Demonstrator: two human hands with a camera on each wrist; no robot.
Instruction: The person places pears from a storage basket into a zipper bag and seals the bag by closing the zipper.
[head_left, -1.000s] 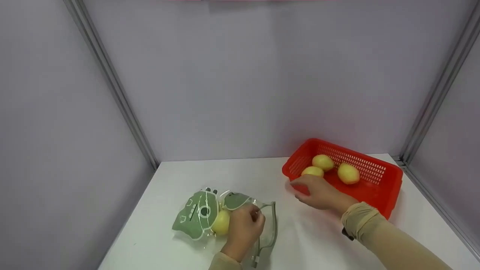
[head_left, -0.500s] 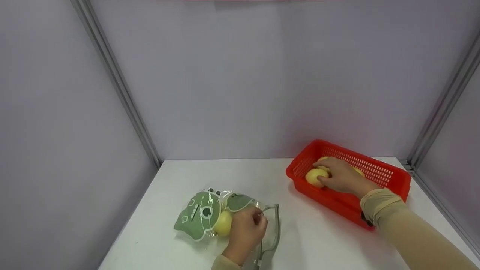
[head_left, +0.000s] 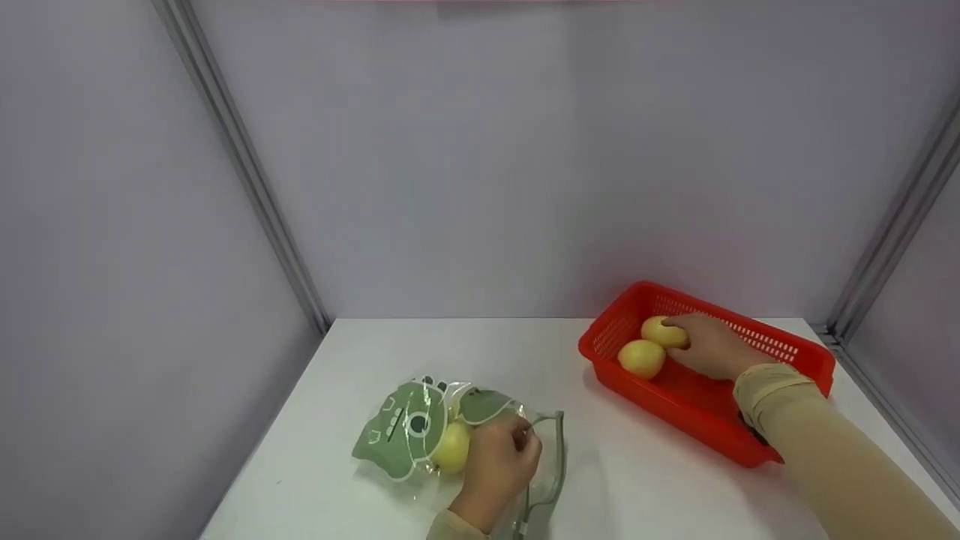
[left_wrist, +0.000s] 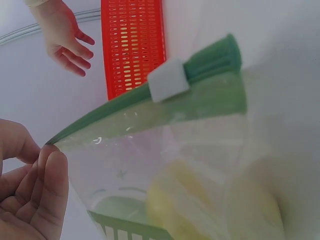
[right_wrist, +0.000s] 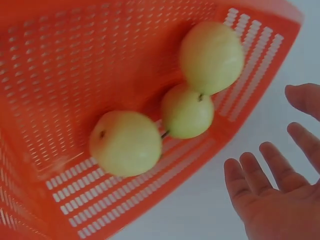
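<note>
My left hand [head_left: 499, 457] pinches the green zip edge of a clear zip bag [head_left: 397, 431] printed with a green cartoon animal. In the left wrist view, thumb and finger hold the bag's corner, and a white slider [left_wrist: 168, 80] sits on the zip. A yellow pear [head_left: 452, 448] shows inside the bag. My right hand [head_left: 712, 346] is over the red basket in the head view, its fingertips beside a pear [head_left: 664, 332]; another pear [head_left: 642, 358] lies in front. The right wrist view shows three pears and my right hand [right_wrist: 280, 195] with fingers spread, holding nothing.
The red plastic basket [head_left: 667, 405] has slotted sides and stands at the back right of the white table [head_left: 300, 465]. Grey-white walls [head_left: 480, 165] enclose the table at the back and sides.
My right hand has moved from in front of the basket to inside it, then rightward past the two left pears. The left hand keeps its pinch on the bag.
</note>
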